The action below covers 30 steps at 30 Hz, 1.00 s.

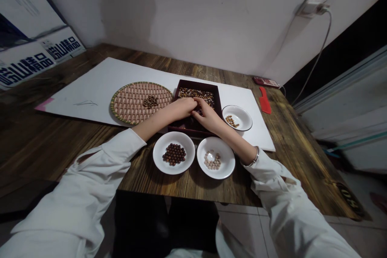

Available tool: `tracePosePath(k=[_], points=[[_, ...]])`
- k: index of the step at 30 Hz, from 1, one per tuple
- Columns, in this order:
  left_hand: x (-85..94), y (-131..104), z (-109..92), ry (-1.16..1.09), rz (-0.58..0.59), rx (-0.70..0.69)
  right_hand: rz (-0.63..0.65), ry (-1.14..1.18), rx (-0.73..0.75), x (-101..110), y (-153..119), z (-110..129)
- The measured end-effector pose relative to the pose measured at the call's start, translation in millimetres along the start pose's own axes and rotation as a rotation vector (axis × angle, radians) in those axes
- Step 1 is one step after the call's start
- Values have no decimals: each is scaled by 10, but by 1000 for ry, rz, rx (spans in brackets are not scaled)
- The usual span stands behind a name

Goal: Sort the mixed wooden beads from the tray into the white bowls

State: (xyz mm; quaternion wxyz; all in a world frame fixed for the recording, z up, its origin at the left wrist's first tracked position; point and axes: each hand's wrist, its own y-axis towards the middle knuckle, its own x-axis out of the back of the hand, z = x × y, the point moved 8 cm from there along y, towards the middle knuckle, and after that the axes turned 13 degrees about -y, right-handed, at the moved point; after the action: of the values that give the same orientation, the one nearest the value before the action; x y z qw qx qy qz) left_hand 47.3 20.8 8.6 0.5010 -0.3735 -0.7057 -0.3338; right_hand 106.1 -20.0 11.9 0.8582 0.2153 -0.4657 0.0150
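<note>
My left hand (185, 107) and my right hand (207, 117) meet over a dark red box (218, 102), their fingertips touching or nearly so. Inside the box lie many mixed brown, yellow and pale beads (199, 94), mostly at its far side. The left hand is closed, with its back towards me. On the right hand the fingers curl in towards the thumb. Anything held between the fingers is too small or hidden to make out. Both hands hide part of the box's inside.
Left of the box, a round woven tray (127, 105) carries brown beads (150, 102). Three white bowls stand near: one with dark beads (174, 154), one with pale beads (212, 160), one with yellow-brown beads (232, 121). Farther right lie a red scraper-like tool (265, 102) and a phone (266, 82).
</note>
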Motion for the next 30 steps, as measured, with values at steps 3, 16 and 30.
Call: tracePosePath(k=[3, 16, 30], points=[[10, -3, -8, -11, -8, -23, -5, 7, 1, 5, -1, 0], [168, -52, -73, -26, -131, -62, 33, 80, -43, 9, 0, 41], [183, -50, -55, -74, -206, -137, 74, 77, -70, -10, -9, 16]])
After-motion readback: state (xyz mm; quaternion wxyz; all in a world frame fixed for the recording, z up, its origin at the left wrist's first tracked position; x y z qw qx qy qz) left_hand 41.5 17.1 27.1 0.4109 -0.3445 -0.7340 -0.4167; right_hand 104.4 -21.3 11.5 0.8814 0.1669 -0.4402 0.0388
